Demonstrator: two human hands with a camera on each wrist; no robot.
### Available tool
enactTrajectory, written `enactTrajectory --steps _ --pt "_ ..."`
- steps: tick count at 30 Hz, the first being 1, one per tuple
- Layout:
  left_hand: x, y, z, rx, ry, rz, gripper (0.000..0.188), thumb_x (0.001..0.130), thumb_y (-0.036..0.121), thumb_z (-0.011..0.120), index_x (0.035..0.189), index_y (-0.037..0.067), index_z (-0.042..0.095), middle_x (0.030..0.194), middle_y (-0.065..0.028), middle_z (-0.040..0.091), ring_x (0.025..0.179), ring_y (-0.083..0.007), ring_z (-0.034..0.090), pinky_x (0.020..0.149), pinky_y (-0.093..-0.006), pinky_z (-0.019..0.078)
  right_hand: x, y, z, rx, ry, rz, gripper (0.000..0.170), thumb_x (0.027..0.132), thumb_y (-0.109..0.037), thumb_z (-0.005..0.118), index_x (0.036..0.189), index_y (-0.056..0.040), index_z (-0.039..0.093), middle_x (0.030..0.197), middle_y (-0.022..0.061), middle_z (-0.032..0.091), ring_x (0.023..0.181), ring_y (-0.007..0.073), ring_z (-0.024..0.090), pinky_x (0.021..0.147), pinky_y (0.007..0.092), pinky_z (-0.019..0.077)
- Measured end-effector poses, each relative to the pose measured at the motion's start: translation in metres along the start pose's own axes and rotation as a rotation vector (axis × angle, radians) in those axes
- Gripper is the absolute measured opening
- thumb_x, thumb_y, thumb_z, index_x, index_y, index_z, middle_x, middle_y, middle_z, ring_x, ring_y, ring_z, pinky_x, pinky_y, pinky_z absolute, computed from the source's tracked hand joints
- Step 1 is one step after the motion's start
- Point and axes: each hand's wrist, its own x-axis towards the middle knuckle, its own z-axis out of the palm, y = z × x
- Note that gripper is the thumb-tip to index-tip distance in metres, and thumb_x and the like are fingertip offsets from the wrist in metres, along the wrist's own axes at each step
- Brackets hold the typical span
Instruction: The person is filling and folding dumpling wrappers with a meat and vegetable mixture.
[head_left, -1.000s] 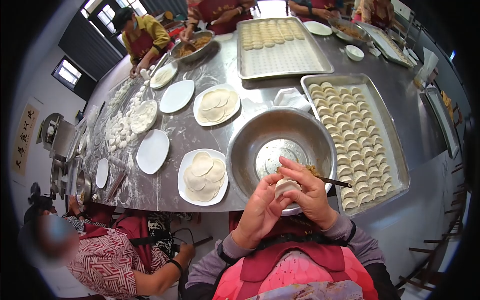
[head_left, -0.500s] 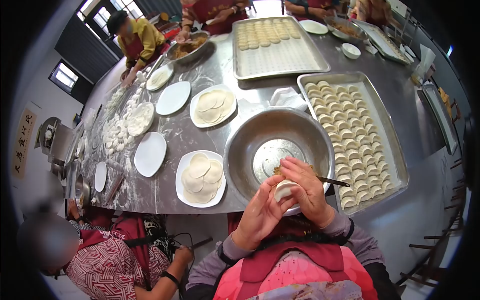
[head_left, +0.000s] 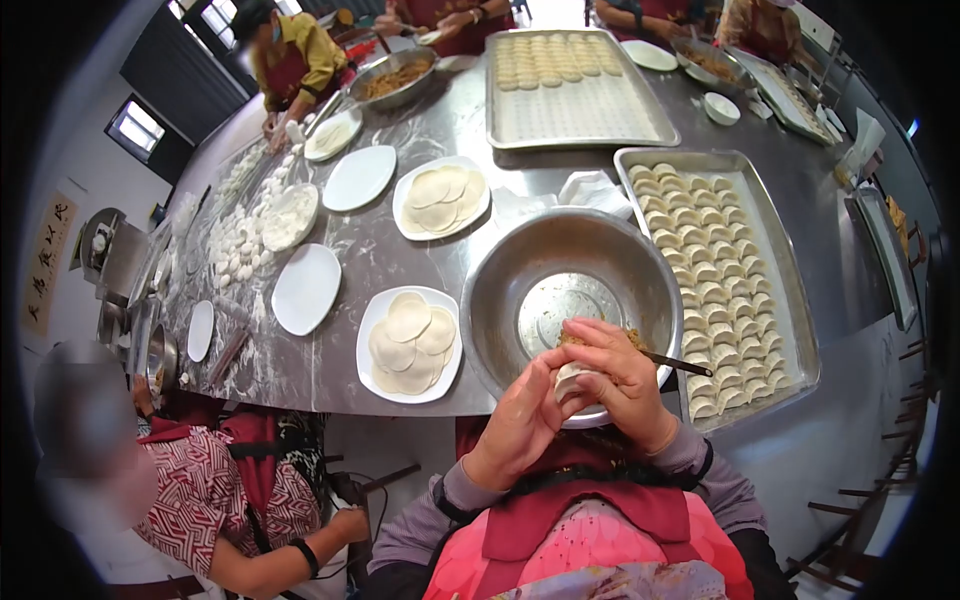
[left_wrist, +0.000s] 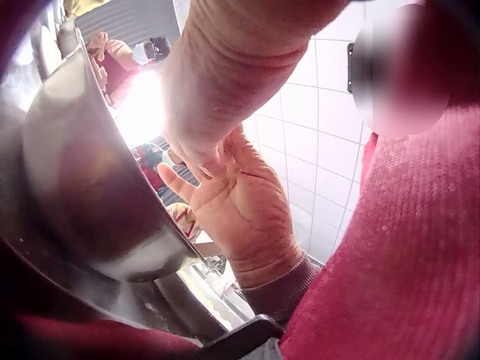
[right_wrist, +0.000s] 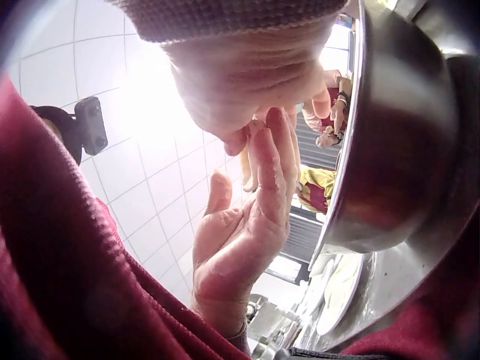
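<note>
In the head view a pale folded dumpling [head_left: 570, 381] is held between both hands over the near rim of a large steel bowl [head_left: 500, 260]. The left hand [head_left: 515, 422] grips it from the left with its fingers along the underside. From the right, the right hand [head_left: 630, 392] pinches the edge, its fingers lying over the top and hiding much of the dough. Brown filling [head_left: 632, 338] shows in the bowl behind the fingers, along with a dark utensil handle [head_left: 685, 366]. In the right wrist view, a sliver of dumpling [right_wrist: 246, 166] appears between the hands.
A tray [head_left: 805, 350] of dumpling rows stands right of the bowl. A plate [head_left: 370, 378] of round wrappers lies to its left, another plate [head_left: 480, 212] behind. Farther back is a partly filled tray [head_left: 580, 120]. A seated person [head_left: 220, 480] is at the left; others work across the table.
The head view has shifted slightly. The hands have drawn closer together around the dumpling, and less of it shows. The seated person's arm at the left has moved lower.
</note>
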Motion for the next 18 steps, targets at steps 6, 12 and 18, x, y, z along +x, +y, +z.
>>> enactTrajectory --steps 6,12,18 --pt "0.002 -0.002 0.001 -0.011 -0.012 -0.042 0.054 0.098 0.043 0.04 0.131 0.001 0.037 0.125 -0.0094 0.049 0.114 -0.0165 0.05 0.1 -0.0342 0.0401 -0.008 0.014 -0.001 0.072 -0.089 -0.009 0.028 0.077 -0.006 0.066 0.106 -0.0033 0.067 0.12 0.0143 0.06 0.118 0.033 0.051 0.099 0.0393 0.0388" --pt "0.002 -0.002 -0.015 0.041 -0.051 -0.065 0.051 0.099 0.04 0.038 0.132 0.002 0.037 0.127 -0.0074 0.046 0.113 -0.0138 0.049 0.098 -0.032 0.0407 -0.004 0.004 0.001 0.141 -0.076 0.151 0.032 0.073 -0.004 0.069 0.105 -0.0054 0.068 0.124 0.015 0.058 0.124 0.0332 0.046 0.102 0.0393 0.0364" --pt "0.003 0.008 0.003 0.114 -0.008 -0.092 0.059 0.096 0.048 0.037 0.131 0.001 0.04 0.12 -0.0075 0.052 0.107 -0.0151 0.052 0.095 -0.0321 0.0415 -0.004 0.015 -0.002 0.13 -0.194 0.078 0.024 0.074 -0.003 0.068 0.097 -0.0081 0.071 0.126 0.015 0.056 0.126 0.0341 0.043 0.104 0.0409 0.0325"
